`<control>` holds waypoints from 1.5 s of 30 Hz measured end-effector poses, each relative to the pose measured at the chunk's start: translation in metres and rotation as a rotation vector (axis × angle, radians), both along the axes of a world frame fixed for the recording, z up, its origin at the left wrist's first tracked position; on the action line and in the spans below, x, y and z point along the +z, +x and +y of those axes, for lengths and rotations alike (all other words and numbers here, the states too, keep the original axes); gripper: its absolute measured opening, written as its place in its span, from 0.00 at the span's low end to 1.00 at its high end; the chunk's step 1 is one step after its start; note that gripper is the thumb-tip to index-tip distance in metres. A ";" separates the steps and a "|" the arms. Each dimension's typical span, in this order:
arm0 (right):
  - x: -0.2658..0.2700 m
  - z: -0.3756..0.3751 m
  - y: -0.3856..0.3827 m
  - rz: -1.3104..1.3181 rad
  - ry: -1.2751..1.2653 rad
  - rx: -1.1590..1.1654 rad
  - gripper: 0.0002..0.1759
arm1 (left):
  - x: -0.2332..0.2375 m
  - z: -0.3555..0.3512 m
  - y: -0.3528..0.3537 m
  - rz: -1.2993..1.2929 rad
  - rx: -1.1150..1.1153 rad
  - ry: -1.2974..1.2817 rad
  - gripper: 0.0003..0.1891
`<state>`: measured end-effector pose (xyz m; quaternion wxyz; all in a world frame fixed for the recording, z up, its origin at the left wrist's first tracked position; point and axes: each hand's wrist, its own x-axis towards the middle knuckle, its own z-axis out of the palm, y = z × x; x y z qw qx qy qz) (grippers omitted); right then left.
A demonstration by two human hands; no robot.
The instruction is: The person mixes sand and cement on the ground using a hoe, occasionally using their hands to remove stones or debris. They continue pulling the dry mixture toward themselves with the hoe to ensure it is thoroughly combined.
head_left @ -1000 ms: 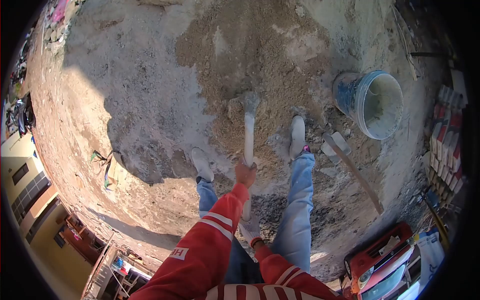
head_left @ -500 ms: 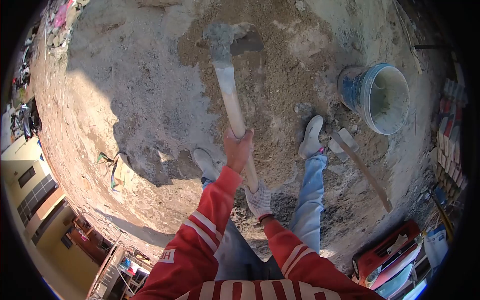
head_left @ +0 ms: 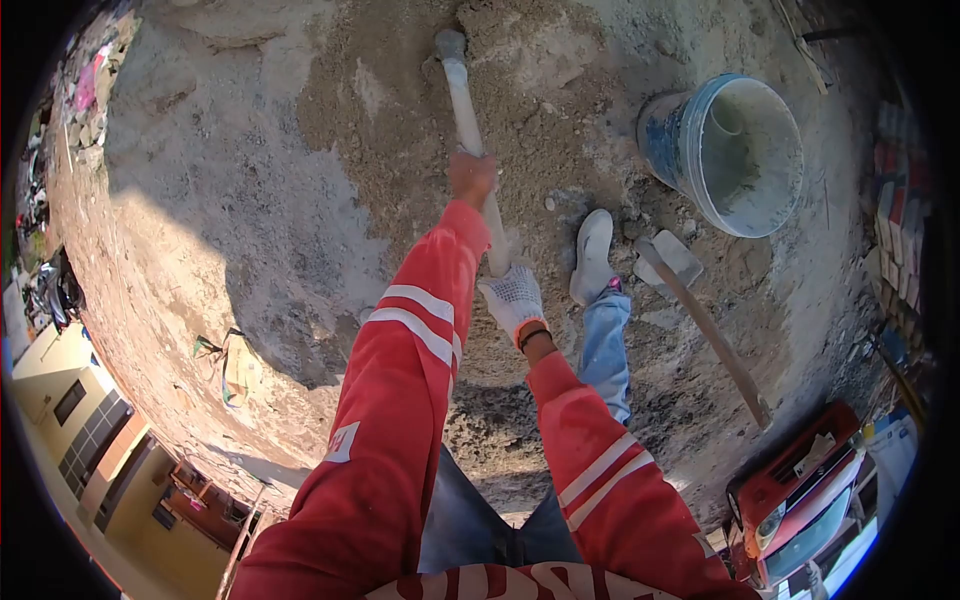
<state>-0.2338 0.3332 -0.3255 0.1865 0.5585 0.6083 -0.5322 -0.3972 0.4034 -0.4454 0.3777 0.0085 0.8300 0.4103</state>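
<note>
A long-handled hoe (head_left: 464,110) stretches away from me, its light wooden handle running up the view. Its dirt-caked head (head_left: 450,45) meets the loose brown soil near the top; the blade itself is hidden. Bare, my left hand (head_left: 473,178) is wrapped round the middle of the handle. Lower down, my right hand (head_left: 514,298), in a whitish knit glove, is closed on the handle's near end. Loose soil (head_left: 400,140) surrounds the head.
At right a whitish bucket (head_left: 710,150) lies tilted, with grey residue inside. Beside my boot (head_left: 593,258) is a second wooden-handled tool (head_left: 705,335) with a flat blade. A red vehicle (head_left: 800,480) stands lower right, and a crumpled bag (head_left: 238,370) lies left.
Both hands and the hoe have moved forward, away from me. The hoe's head has gone from above the soil's middle to the top of the view, and its blade no longer shows.
</note>
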 end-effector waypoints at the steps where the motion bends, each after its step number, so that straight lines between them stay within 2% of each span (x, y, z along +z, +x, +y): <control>1: 0.002 -0.016 0.014 -0.022 0.003 0.033 0.26 | -0.003 -0.017 0.015 -0.039 0.005 -0.030 0.16; 4: 0.024 -0.058 0.039 -0.126 -0.026 0.045 0.25 | -0.019 -0.081 0.056 -0.038 0.009 -0.067 0.16; 6: 0.038 -0.098 0.060 -0.148 -0.017 0.016 0.25 | -0.016 -0.126 0.085 -0.133 0.040 -0.015 0.15; 8: 0.044 -0.151 0.092 -0.177 -0.008 -0.021 0.23 | 0.017 -0.167 0.119 -0.327 0.134 -0.044 0.14; 9: 0.051 -0.177 0.107 -0.215 -0.031 -0.050 0.22 | 0.036 -0.190 0.135 -0.352 0.098 -0.039 0.12; 11: 0.083 -0.217 0.131 -0.282 -0.106 -0.105 0.19 | 0.091 -0.223 0.164 -0.487 0.209 0.006 0.08; 12: 0.095 -0.238 0.146 -0.290 -0.074 -0.087 0.18 | 0.088 -0.254 0.189 -0.533 0.257 0.001 0.09; 14: 0.112 -0.276 0.172 -0.285 -0.048 -0.045 0.17 | 0.119 -0.287 0.212 -0.519 0.195 -0.057 0.11; 16: 0.129 -0.305 0.185 -0.326 -0.096 -0.175 0.16 | 0.132 -0.311 0.225 -0.506 0.209 -0.120 0.11; 17: 0.131 -0.313 0.187 -0.322 -0.109 -0.157 0.16 | 0.136 -0.320 0.229 -0.474 0.191 -0.124 0.11; 19: 0.132 -0.312 0.178 -0.292 -0.122 -0.105 0.15 | 0.143 -0.328 0.217 -0.435 0.186 -0.131 0.12; 21: 0.124 -0.288 0.138 -0.182 -0.063 -0.123 0.14 | 0.159 -0.302 0.170 -0.371 0.219 -0.041 0.12; 23: 0.099 -0.261 0.090 -0.049 -0.007 -0.118 0.14 | 0.174 -0.268 0.102 -0.169 0.211 0.136 0.12; 24: 0.085 -0.242 0.057 -0.011 0.023 -0.076 0.14 | 0.179 -0.250 0.064 -0.186 0.231 0.192 0.11; 25: 0.072 -0.222 0.025 0.028 0.055 -0.035 0.15 | 0.175 -0.233 0.029 -0.090 0.229 0.232 0.10; 27: 0.052 -0.177 -0.047 0.114 0.128 -0.013 0.21 | 0.193 -0.190 -0.052 -0.069 0.217 0.415 0.14; 29: 0.041 -0.130 -0.109 0.276 0.179 0.035 0.21 | 0.179 -0.160 -0.109 0.108 0.197 0.417 0.16; 30: 0.034 -0.112 -0.133 0.342 0.223 0.073 0.22 | 0.152 -0.149 -0.129 0.234 0.189 0.348 0.18; 32: 0.005 -0.084 -0.167 0.450 0.301 0.169 0.24 | 0.121 -0.143 -0.136 0.357 0.187 0.279 0.21; 34: -0.009 -0.076 -0.167 0.482 0.337 0.230 0.25 | 0.107 -0.139 -0.127 0.396 0.173 -0.007 0.26; 36: -0.014 -0.071 -0.162 0.202 -0.178 0.231 0.24 | 0.082 -0.154 -0.107 0.295 0.151 -0.078 0.27; 37: -0.014 -0.075 -0.150 0.118 -0.054 0.359 0.25 | 0.065 -0.163 -0.095 0.197 0.125 -0.154 0.28; 38: -0.012 -0.085 -0.130 0.033 0.068 0.485 0.26 | 0.055 -0.170 -0.079 0.219 0.148 -0.201 0.27; 39: 0.004 -0.094 -0.114 0.009 0.121 0.439 0.26 | 0.053 -0.174 -0.065 0.244 0.168 -0.251 0.26; 40: 0.016 -0.100 -0.101 -0.073 0.026 0.366 0.29 | 0.059 -0.174 -0.060 0.254 0.172 -0.251 0.26; 42: 0.031 -0.118 -0.053 0.057 -0.007 0.399 0.28 | 0.075 -0.184 -0.041 0.200 0.173 -0.244 0.26; 43: 0.039 -0.127 -0.029 0.005 -0.059 0.345 0.28 | 0.059 -0.190 -0.030 0.206 0.181 -0.244 0.26; 44: 0.050 -0.133 -0.006 -0.049 -0.109 0.292 0.27 | 0.026 -0.200 -0.015 0.106 0.222 -0.238 0.25; 45: 0.081 -0.131 0.009 -0.072 -0.071 0.363 0.26 | 0.011 -0.206 -0.002 0.004 0.262 -0.231 0.24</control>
